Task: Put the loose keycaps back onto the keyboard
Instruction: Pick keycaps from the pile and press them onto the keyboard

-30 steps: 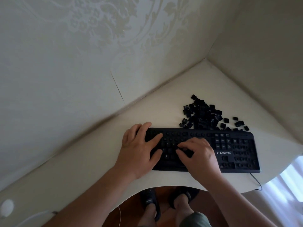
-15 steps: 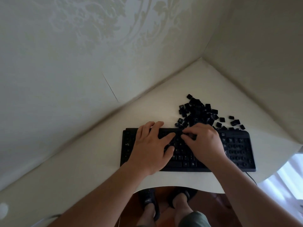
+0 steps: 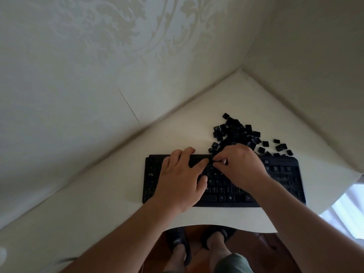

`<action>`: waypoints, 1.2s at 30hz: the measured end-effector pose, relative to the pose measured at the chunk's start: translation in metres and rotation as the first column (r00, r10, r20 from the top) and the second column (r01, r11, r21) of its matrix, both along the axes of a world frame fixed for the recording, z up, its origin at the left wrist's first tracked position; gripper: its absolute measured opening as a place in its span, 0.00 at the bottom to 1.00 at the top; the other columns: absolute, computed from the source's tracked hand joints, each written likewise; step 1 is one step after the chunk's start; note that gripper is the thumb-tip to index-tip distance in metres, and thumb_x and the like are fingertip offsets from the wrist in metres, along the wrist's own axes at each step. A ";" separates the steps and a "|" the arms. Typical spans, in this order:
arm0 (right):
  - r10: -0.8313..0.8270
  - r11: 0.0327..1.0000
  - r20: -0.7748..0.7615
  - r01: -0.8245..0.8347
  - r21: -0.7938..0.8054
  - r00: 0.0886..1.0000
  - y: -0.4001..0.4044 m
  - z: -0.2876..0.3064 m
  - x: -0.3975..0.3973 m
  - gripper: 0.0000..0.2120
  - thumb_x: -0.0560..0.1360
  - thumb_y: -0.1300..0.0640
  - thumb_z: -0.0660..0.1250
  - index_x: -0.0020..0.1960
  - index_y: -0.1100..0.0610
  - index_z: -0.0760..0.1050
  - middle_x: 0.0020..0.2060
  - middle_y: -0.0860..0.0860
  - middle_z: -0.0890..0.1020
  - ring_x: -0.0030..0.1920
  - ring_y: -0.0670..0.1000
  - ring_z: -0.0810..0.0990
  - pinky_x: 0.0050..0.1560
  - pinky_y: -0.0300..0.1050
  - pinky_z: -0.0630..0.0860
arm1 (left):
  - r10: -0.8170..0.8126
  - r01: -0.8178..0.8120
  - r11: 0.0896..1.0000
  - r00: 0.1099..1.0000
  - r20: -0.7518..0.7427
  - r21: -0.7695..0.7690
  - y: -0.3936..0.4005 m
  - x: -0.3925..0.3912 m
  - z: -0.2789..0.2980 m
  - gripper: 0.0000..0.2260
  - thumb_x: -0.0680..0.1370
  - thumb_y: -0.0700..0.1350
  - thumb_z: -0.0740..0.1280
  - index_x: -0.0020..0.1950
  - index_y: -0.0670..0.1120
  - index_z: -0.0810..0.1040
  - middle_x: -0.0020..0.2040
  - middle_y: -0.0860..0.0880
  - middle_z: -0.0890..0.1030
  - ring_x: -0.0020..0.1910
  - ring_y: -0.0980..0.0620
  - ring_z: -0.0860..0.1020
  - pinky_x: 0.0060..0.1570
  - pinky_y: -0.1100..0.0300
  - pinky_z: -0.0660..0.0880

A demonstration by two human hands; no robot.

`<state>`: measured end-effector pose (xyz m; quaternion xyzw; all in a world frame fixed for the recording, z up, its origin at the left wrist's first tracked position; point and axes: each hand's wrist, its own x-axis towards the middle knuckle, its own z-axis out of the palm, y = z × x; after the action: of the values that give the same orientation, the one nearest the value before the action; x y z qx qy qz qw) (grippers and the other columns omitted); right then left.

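A black keyboard lies on the white desk, with some letter keys seated and several bare sockets. A pile of loose black keycaps sits just behind its top edge. My left hand rests flat on the keyboard's left half, fingers straight and reaching the top row. My right hand hovers over the top row near the middle. Its fingertips are curled together and pinch a small black keycap, which is mostly hidden by the fingers. My left index fingertip nearly touches those fingertips.
The white desk fits into a wall corner, with walls close behind and to the right. Stray keycaps lie right of the pile. My feet in dark sandals stand under the desk's curved front edge.
My right hand went from the keyboard's middle rows up to the pile's edge, then drew back a little to the top row. My left hand slid rightward and up along the keyboard.
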<state>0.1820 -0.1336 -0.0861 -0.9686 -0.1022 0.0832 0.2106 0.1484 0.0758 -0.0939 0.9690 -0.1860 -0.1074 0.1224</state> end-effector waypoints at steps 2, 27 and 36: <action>-0.017 0.999 0.017 0.017 0.027 1.000 0.001 -0.001 -0.001 0.04 0.73 0.53 0.77 0.48 0.47 0.87 0.39 0.42 0.83 0.40 0.43 0.77 0.46 0.41 0.79 | -0.025 0.025 1.000 1.000 -0.003 -0.012 0.000 0.000 -0.001 0.23 0.80 0.60 0.56 0.76 0.60 0.71 0.75 0.47 0.69 0.73 0.43 0.64 0.70 0.45 0.65; -0.174 0.977 -0.105 0.185 0.106 0.979 0.004 0.001 -0.001 0.04 0.76 0.52 0.74 0.48 0.49 0.87 0.42 0.40 0.83 0.51 0.47 0.80 0.59 0.43 0.75 | -0.072 0.072 0.997 0.997 -0.024 0.018 -0.003 -0.003 -0.006 0.26 0.82 0.62 0.53 0.81 0.62 0.61 0.78 0.47 0.63 0.79 0.43 0.59 0.75 0.44 0.60; -0.148 0.986 -0.139 0.156 0.051 0.979 0.007 0.010 0.002 0.04 0.77 0.54 0.72 0.48 0.49 0.86 0.39 0.40 0.82 0.40 0.39 0.75 0.50 0.29 0.72 | -0.063 0.064 0.998 0.998 -0.028 0.018 -0.007 -0.001 -0.003 0.26 0.82 0.62 0.53 0.81 0.63 0.60 0.77 0.46 0.65 0.76 0.42 0.61 0.74 0.44 0.61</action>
<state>0.1844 -0.1271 -0.0757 -0.9588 -0.0159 0.1286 0.2526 0.1473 0.0691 -0.0964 0.9621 -0.2139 -0.1262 0.1122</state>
